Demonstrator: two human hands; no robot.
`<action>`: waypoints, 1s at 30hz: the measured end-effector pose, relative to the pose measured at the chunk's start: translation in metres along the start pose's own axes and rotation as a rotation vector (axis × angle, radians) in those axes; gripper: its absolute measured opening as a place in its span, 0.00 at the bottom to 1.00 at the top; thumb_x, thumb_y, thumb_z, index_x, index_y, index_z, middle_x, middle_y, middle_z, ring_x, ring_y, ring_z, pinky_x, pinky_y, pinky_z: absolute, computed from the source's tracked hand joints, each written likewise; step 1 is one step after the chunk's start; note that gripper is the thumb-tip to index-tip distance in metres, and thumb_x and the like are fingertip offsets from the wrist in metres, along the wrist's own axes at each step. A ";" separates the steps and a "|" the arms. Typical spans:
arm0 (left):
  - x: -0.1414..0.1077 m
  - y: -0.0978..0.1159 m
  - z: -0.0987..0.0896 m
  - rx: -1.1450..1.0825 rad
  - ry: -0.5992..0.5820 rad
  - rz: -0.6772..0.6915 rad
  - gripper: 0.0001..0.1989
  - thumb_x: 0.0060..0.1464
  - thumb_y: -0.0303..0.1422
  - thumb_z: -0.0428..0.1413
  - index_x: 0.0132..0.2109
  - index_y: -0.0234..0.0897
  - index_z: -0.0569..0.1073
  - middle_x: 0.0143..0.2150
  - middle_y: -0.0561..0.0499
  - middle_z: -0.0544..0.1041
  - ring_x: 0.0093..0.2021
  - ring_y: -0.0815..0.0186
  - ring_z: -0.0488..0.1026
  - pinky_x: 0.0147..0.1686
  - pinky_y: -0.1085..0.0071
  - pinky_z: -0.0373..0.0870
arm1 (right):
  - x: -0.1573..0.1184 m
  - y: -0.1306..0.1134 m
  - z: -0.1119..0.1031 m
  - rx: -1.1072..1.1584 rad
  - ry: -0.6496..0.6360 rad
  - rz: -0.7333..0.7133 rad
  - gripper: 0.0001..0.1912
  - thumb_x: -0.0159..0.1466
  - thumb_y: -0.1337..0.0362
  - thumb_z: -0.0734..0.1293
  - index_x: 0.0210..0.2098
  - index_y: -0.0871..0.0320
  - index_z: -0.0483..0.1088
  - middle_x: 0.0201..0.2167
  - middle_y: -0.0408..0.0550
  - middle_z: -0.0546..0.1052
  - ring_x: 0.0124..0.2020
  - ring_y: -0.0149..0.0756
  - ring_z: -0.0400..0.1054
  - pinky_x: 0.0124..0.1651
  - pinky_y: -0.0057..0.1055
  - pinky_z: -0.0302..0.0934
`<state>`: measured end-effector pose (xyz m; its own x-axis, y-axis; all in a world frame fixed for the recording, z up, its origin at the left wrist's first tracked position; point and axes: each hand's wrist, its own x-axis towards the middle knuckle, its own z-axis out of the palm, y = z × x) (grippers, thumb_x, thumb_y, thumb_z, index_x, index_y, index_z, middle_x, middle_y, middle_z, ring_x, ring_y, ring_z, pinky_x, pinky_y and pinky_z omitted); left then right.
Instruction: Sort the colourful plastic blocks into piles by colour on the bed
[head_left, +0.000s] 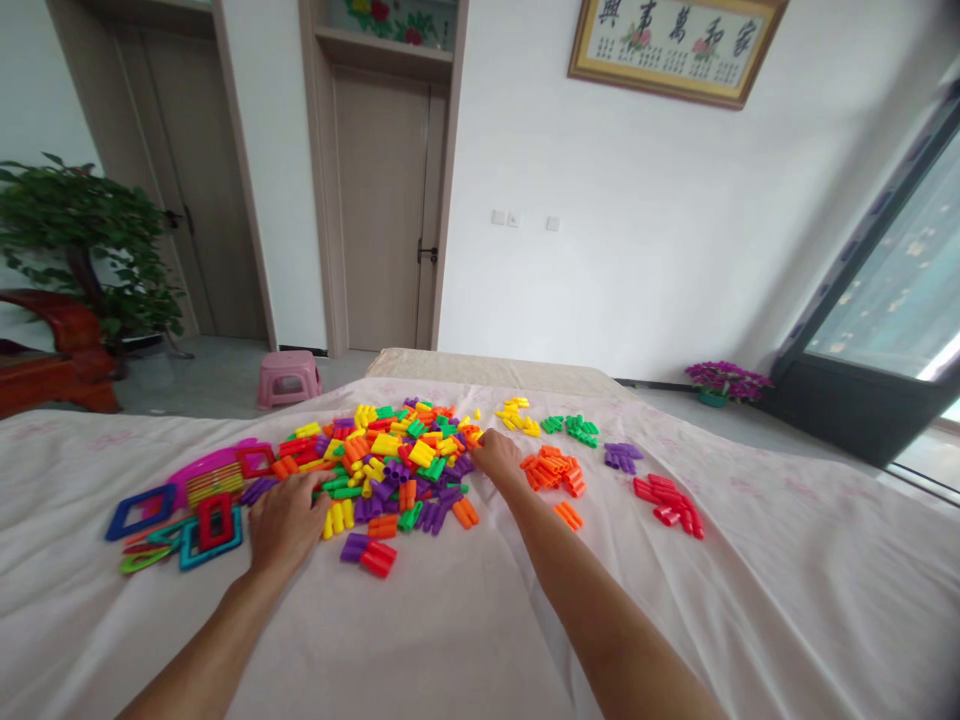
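Two odd pcs, a purple one (355,546) and a red one (379,560), lie nearest you on the bench (420,640); your L forearm could sweep them if it swung inward. Your L hand (285,520) is palm-down at the L edge of the mixed pile (397,470), fingers bent; can't tell if that grip pinches anything. Just beside it, flat frames (216,522) w/ open centres overlap, so a drifting wrist might shove them into the pile. Pcs look like smooth, semi-gloss plastic: short tubes, mostly joined side by side, probably quick to slide or roll. Surface under them is pale, creased cloth; a dragged fold could tip or shift the loose stuff.

Your R hand (499,458) is at the pile's R edge, fingers close together by a yellow/orange bit; can't confirm a pinch. Orange group (553,470) is right next to that forearm, so a low pull back may scatter it. Red group (667,505) is farther R, then purple (622,457), green (581,430) & yellow (517,415) groups toward the far side. Beyond: pink stool (289,378), hard-looking, prob. plastic.
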<state>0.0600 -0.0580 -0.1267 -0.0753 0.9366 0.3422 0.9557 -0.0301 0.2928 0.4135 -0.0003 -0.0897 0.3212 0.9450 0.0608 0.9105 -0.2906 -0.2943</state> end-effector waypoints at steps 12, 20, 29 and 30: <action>-0.001 0.000 0.000 -0.015 -0.007 -0.014 0.22 0.66 0.36 0.46 0.57 0.44 0.80 0.59 0.44 0.81 0.59 0.50 0.75 0.59 0.54 0.66 | -0.033 0.069 -0.043 0.632 -0.035 -0.212 0.17 0.69 0.63 0.61 0.46 0.59 0.81 0.40 0.50 0.84 0.38 0.37 0.79 0.39 0.28 0.69; -0.001 0.001 -0.002 -0.008 -0.028 -0.018 0.23 0.67 0.37 0.45 0.58 0.42 0.81 0.58 0.42 0.81 0.57 0.48 0.76 0.57 0.52 0.68 | -0.060 0.139 -0.080 0.438 -0.221 -0.268 0.14 0.65 0.64 0.66 0.39 0.56 0.84 0.43 0.49 0.86 0.46 0.43 0.79 0.52 0.35 0.69; 0.002 -0.003 0.001 -0.013 -0.026 -0.015 0.24 0.67 0.38 0.45 0.58 0.40 0.81 0.59 0.39 0.81 0.57 0.44 0.76 0.55 0.48 0.69 | -0.100 0.136 -0.043 0.335 -0.137 -0.445 0.14 0.62 0.60 0.70 0.44 0.56 0.83 0.49 0.53 0.83 0.53 0.48 0.75 0.61 0.44 0.64; 0.002 -0.003 0.001 -0.010 -0.027 -0.014 0.24 0.67 0.38 0.45 0.58 0.40 0.81 0.59 0.39 0.81 0.57 0.44 0.76 0.55 0.48 0.69 | -0.103 0.137 -0.041 0.316 -0.121 -0.460 0.13 0.60 0.61 0.71 0.43 0.56 0.82 0.48 0.52 0.83 0.53 0.48 0.74 0.62 0.44 0.63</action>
<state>0.0571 -0.0560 -0.1277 -0.0806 0.9462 0.3134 0.9516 -0.0205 0.3067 0.5155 -0.1437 -0.0976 -0.1395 0.9794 0.1457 0.8212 0.1966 -0.5356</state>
